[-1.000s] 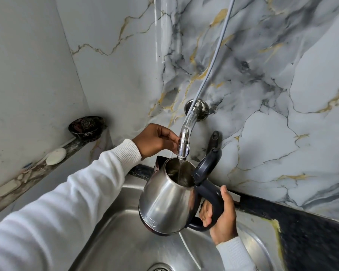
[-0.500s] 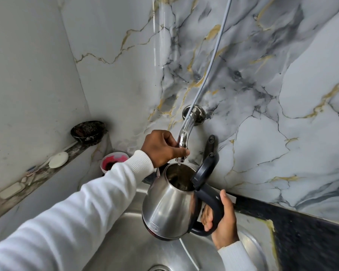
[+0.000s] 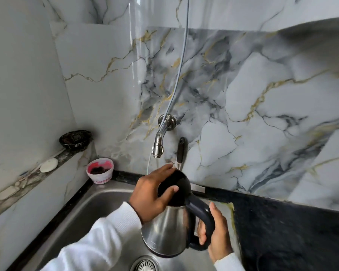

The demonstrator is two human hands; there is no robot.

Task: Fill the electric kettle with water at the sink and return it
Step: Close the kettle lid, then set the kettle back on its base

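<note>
A steel electric kettle (image 3: 168,229) with a black handle and black lid hangs upright over the steel sink (image 3: 82,216). My right hand (image 3: 216,237) is wrapped around the handle and carries it. My left hand (image 3: 152,194) lies on the black lid (image 3: 177,189), fingers spread over it, and the lid is down on the kettle. The chrome tap (image 3: 159,142) juts from the marble wall above and behind the kettle; no water stream shows from it.
A pink and white tub (image 3: 100,170) stands at the sink's back left corner. A black bowl (image 3: 75,140) and a white soap bar (image 3: 49,165) sit on the left ledge. Dark counter (image 3: 282,231) lies right. The drain (image 3: 145,265) is below the kettle.
My left hand left the tap and came down onto the lid, which went from raised to down. The kettle dropped away from the spout, and the water stream ended.
</note>
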